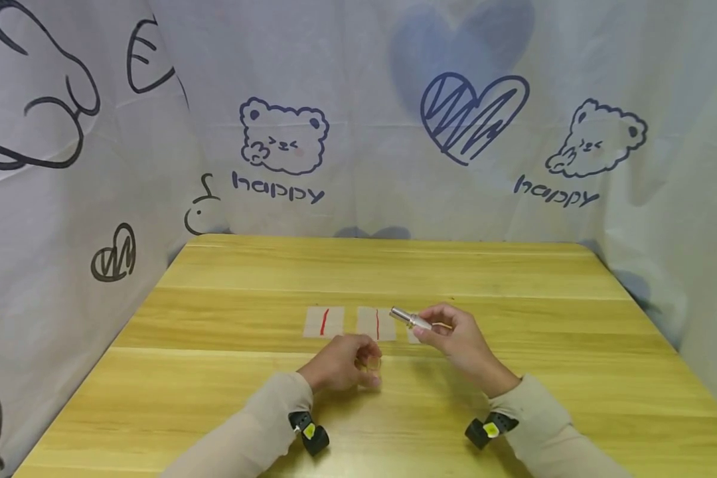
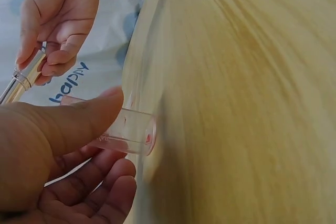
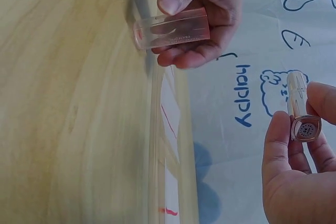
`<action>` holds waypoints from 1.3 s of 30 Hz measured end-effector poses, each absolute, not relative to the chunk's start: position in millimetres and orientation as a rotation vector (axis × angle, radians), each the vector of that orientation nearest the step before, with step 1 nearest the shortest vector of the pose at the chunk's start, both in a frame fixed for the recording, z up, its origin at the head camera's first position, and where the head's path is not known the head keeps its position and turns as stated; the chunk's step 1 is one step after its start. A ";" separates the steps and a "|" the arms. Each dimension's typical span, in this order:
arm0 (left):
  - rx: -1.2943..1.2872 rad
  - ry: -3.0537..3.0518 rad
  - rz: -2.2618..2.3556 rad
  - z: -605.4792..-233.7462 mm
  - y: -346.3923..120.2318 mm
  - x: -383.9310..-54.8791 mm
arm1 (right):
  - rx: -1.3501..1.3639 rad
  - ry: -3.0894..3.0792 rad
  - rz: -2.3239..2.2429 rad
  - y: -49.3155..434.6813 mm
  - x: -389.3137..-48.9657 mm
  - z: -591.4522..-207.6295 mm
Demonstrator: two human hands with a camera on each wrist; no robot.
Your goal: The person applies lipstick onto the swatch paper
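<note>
Between thumb and fingers, my left hand (image 1: 337, 364) grips a clear, pink-tinted lipstick cap (image 2: 139, 129) just above the table. The cap lies sideways, with one end pointing toward the wood in the left wrist view. My right hand (image 1: 463, 342) pinches a shiny silver lipstick tube (image 1: 403, 316) by its base, tilted over the table and apart from the cap. A round label (image 3: 306, 129) shows on the base's end in the right wrist view. Whether any lipstick stands out of the tube cannot be told.
Pale paper squares lie in a row on the wooden table (image 1: 215, 385). The left square (image 1: 313, 322) and middle square (image 1: 367, 325) each bear a red stroke. A third square (image 1: 414, 336) is mostly hidden by my right hand. White curtains with drawings stand behind and beside the table.
</note>
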State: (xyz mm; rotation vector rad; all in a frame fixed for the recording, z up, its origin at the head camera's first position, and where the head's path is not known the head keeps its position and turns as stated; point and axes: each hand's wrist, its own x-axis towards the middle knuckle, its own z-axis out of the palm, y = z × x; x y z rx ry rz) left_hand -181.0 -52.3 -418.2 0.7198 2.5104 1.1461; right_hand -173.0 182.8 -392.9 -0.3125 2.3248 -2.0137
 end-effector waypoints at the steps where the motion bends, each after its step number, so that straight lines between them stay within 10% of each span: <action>1: 0.740 2.522 1.136 -418.6 -52.5 -181.2 | -0.311 2.329 -2.011 182.8 -172.9 -392.7; 39: 0.888 2.776 1.297 -383.7 -59.9 -182.7 | -0.563 2.352 -1.808 183.3 -171.9 -376.8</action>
